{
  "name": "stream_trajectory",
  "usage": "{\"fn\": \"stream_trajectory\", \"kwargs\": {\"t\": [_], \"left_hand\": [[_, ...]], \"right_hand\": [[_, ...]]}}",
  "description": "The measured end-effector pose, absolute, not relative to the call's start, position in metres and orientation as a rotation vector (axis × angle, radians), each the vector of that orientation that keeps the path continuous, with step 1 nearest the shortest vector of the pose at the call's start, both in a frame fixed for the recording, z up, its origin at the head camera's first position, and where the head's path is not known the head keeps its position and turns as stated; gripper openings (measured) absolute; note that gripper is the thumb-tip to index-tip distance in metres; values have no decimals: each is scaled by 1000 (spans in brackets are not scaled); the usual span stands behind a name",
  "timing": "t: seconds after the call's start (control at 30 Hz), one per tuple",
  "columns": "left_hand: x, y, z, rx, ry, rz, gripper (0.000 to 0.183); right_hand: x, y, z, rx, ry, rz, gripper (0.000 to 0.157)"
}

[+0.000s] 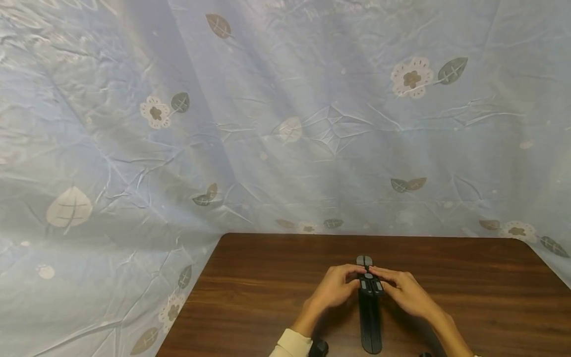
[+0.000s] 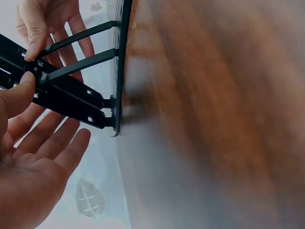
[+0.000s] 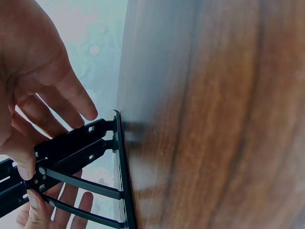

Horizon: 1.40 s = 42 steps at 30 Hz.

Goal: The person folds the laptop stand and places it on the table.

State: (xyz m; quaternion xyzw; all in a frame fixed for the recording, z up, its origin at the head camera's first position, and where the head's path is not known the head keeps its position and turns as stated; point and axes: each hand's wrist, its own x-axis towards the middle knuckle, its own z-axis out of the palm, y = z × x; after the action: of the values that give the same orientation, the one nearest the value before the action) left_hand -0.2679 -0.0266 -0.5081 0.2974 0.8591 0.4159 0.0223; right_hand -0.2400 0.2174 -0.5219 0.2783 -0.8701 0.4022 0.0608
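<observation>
A black folding laptop stand [image 1: 371, 322] stands on the wooden table, its narrow base flat and its paired arms raised at a slant. Grey pads show on its upper end in the head view. Two thin struts [image 2: 88, 62] link the arms to the base. My left hand [image 1: 334, 288] grips the stand's left side, thumb at the pivot and fingers behind the arms. From the other side my right hand [image 1: 407, 293] holds it the same way, thumb [image 3: 21, 155] pressed by the hinge. Both hands are close together near the stand's middle.
The dark brown wooden table [image 1: 250, 287] has rounded far corners. Behind it and along its left hangs a pale, creased sheet [image 1: 285, 163] printed with leaves and flowers. A small black object [image 1: 318, 348] shows beside the left sleeve at the bottom edge.
</observation>
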Motion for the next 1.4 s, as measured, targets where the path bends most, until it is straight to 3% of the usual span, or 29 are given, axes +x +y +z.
{"fn": "stream_trajectory", "kwargs": {"t": [0.7,1.4], "left_hand": [[-279,-26,-490,851,2671,1127,29],[-283,-24,-497,873,2698,1147,25]], "right_hand": [[-249,219,-511,758,-2768,1235,40],[-253,224,-511,817,-2731,1237,42]]}}
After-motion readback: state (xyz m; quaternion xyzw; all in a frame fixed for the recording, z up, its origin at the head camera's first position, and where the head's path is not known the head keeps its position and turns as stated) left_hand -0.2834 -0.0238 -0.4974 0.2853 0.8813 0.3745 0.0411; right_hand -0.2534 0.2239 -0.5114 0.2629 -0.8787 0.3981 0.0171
